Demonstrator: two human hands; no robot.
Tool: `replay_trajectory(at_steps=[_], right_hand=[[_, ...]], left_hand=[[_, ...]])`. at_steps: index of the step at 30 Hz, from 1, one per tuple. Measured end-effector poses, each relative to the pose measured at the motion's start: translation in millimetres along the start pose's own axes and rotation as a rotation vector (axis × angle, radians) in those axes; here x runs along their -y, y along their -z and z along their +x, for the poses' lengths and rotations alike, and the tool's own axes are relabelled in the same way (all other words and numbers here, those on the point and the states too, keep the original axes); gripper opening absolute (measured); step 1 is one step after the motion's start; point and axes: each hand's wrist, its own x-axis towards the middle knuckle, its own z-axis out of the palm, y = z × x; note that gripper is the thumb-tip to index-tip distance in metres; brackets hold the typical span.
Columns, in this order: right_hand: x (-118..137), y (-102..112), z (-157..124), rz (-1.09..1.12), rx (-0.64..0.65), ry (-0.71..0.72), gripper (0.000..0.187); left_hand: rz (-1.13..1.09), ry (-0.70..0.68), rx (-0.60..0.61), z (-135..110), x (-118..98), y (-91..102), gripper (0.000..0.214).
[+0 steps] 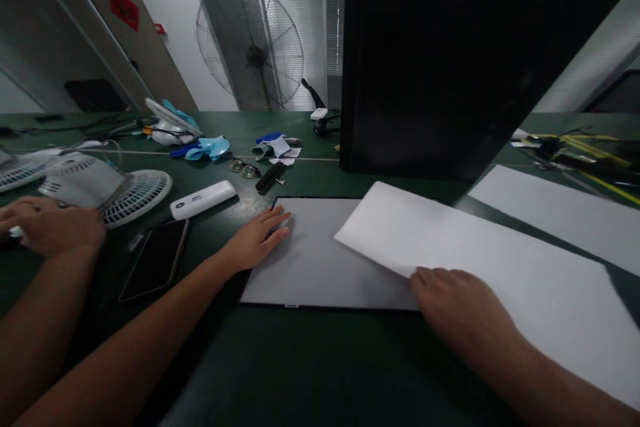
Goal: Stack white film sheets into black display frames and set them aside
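A flat grey panel with a thin black border [310, 267] lies on the green table. My left hand [260, 237] rests flat on its left edge, fingers stretched out and holding nothing. My right hand [450, 303] is closed on the near edge of a large white sheet [500, 260]. The sheet lies slanted over the panel's right part and runs off to the right. A big black panel [450, 67] stands tilted behind them, its lower edge on the table.
Another person's hand [50, 227] and forearm lie at the far left by a white fan part [135, 193]. Close by are a dark phone [157, 257], a white power bank [203, 200], glasses [244, 168] and blue fan blades [207, 147]. A second white sheet [560, 210] and yellow cables [595, 153] lie right.
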Motion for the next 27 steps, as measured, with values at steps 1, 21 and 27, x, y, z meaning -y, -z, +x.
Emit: replay_trajectory(at_steps=[1, 21, 27], right_hand=[[16.7, 1.1, 1.6, -0.012, -0.062, 0.111, 0.027], [-13.7, 13.1, 20.5, 0.174, -0.268, 0.162, 0.044], [-200.2, -22.9, -11.7, -0.174, -0.251, -0.573, 0.084]], left_hand=[[-0.015, -0.003, -0.006, -0.2, -0.1, 0.3, 0.087], [-0.024, -0.119, 0.113, -5.0, 8.4, 4.3, 0.075], [-0.016, -0.146, 0.089, -6.3, 9.0, 4.5, 0.074]])
